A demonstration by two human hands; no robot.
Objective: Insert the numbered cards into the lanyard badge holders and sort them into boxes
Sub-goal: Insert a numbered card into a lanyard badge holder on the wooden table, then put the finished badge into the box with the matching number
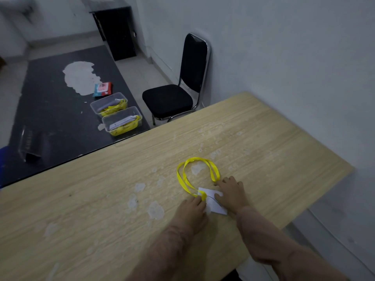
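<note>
Badge holder [213, 203] between both hands on the bench [97, 199]
Left hand [192, 208] seems to pinch its edge, right hand [231, 191] lies flat on it; yellow lanyard [213, 169] loops just past them.

Dim room before me, white walls [284, 47], pale floor [134, 67].
Black chair [168, 100] stands beyond my wooden table's [91, 209] far edge; black cabinet [117, 31] against the far wall.

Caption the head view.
Left hand pinches and right hand presses a white card at the end of a yellow lanyard on a table.
</note>
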